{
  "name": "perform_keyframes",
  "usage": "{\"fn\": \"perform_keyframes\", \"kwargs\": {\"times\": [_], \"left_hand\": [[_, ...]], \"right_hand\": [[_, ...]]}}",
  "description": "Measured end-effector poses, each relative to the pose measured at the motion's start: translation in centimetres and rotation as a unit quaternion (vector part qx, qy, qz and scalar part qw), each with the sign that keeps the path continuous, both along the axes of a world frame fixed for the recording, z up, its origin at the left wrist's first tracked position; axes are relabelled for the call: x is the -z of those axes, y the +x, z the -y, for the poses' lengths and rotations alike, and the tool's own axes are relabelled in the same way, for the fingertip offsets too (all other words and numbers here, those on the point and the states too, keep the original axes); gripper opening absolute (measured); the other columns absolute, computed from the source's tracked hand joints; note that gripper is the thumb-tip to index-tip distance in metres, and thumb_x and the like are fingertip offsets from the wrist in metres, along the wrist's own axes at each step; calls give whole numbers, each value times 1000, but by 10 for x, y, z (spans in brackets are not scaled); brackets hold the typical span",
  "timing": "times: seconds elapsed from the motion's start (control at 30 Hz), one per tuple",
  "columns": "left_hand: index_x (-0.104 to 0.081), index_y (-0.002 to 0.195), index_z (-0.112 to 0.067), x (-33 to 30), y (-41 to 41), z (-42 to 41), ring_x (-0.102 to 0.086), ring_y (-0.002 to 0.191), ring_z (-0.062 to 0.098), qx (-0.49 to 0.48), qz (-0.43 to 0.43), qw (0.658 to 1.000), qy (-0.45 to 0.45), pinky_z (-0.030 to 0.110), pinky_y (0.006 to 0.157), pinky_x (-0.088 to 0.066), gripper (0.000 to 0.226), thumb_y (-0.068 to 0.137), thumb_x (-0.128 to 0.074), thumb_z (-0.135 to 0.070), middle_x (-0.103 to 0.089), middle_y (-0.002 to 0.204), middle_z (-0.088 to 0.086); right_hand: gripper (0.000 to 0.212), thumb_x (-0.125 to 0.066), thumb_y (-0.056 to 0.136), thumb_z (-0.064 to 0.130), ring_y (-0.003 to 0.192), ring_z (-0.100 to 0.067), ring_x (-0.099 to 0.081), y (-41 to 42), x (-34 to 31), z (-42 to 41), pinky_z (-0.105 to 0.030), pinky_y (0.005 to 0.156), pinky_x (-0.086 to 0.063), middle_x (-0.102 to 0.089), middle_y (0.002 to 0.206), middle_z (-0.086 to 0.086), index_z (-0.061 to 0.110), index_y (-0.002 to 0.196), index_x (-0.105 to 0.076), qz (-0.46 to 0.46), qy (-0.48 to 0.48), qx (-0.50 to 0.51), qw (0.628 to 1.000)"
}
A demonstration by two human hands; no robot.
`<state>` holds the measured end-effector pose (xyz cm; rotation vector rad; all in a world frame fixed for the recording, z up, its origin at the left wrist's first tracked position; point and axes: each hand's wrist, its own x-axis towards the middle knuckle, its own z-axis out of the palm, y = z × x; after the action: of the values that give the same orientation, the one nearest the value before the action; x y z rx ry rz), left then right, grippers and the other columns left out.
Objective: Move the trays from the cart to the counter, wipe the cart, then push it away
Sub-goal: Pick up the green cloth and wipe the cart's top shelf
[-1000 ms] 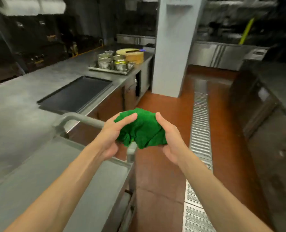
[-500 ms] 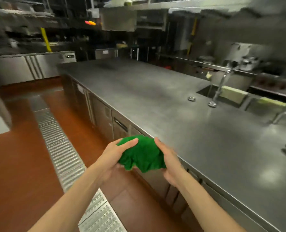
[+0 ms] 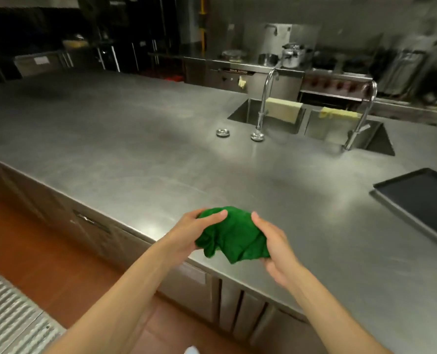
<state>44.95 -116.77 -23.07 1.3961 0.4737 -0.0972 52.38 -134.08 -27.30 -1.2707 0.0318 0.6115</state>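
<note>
Turning from the cart, now out of frame, both hands, left (image 3: 186, 232) and right (image 3: 276, 242), grip the cloth (image 3: 231, 237) over the bench (image 3: 135, 154); tray (image 3: 421, 198) at right, wiping likely done.

head view, looking down, counter (image 3: 140, 159) close

Both forearms bare, no sleeves, gloves or jewellery on hands (image 3: 276, 247).
</note>
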Motion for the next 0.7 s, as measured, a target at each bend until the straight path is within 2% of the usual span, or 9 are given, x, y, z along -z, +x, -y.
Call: {"fn": "perform_keyframes", "kwargs": {"times": [0.13, 0.3, 0.37, 0.43, 0.47, 0.53, 0.57, 0.63, 0.7], "left_hand": [[-66, 116, -19, 33, 86, -51, -70, 104, 20, 58, -36, 997, 22, 36, 84, -56, 42, 81, -73, -40, -75, 109, 3], [-67, 117, -21, 80, 165, -86, -70, 104, 21, 126, -92, 987, 32, 35, 82, -56, 37, 83, -72, -38, -74, 112, 4], [-68, 115, -22, 104, 190, -93, -70, 101, 21, 153, -109, 981, 37, 31, 76, -55, 33, 84, -71, -34, -74, 110, 4], [-70, 112, -23, 134, 207, -98, -70, 100, 21, 173, -121, 975, 65, 31, 73, -57, 30, 84, -73, -31, -73, 110, 5], [-71, 111, -25, 150, 213, -100, -69, 101, 21, 177, -128, 971, 92, 34, 76, -58, 29, 82, -75, -30, -71, 112, 5], [-72, 109, -27, 180, 219, -103, -64, 108, 21, 176, -133, 957, 187, 36, 92, -54, 32, 78, -79, -30, -63, 116, 4], [-72, 111, -26, 190, 221, -103, -61, 110, 20, 176, -129, 946, 238, 34, 98, -50, 36, 76, -80, -30, -59, 117, 3], [-71, 113, -23, 201, 224, -102, -57, 107, 18, 189, -106, 928, 302, 27, 99, -45, 40, 75, -81, -30, -56, 115, 3], [-70, 113, -21, 205, 229, -102, -56, 102, 15, 207, -97, 919, 321, 14, 89, -42, 41, 74, -82, -30, -55, 113, 2]], "right_hand": [[42, -69, 86, 36, 103, -28, -71, 70, 42, -40, -37, 79, -57, -75, 110, -11, 9, 117, -68, -29, -16, 39, 999], [41, -74, 80, 35, 105, -30, -70, 122, 95, -66, -52, 98, -52, -76, 109, -11, 13, 115, -71, -80, -35, 69, 994], [46, -80, 72, 42, 104, -28, -71, 138, 119, -67, -49, 98, -53, -77, 106, -8, 16, 110, -73, -78, -67, 78, 992], [51, -78, 66, 54, 105, -25, -70, 150, 143, -66, -38, 93, -53, -76, 102, -1, 21, 104, -73, -28, -164, 59, 984], [48, -74, 70, 56, 108, -23, -67, 157, 156, -63, -33, 90, -51, -73, 104, 3, 23, 105, -71, 27, -247, 29, 968], [47, -61, 82, 55, 115, -21, -55, 165, 176, -54, -34, 94, -44, -62, 114, 3, 24, 116, -66, 179, -450, -39, 874], [51, -52, 84, 58, 116, -20, -49, 167, 182, -51, -38, 96, -43, -58, 118, 2, 24, 120, -64, 239, -495, -53, 834], [56, -42, 84, 60, 116, -17, -44, 169, 189, -48, -40, 94, -41, -54, 122, 5, 26, 125, -61, 289, -502, -74, 812], [54, -41, 88, 58, 114, -15, -43, 167, 195, -49, -38, 92, -40, -54, 123, 6, 28, 129, -59, 307, -488, -102, 810]]}}
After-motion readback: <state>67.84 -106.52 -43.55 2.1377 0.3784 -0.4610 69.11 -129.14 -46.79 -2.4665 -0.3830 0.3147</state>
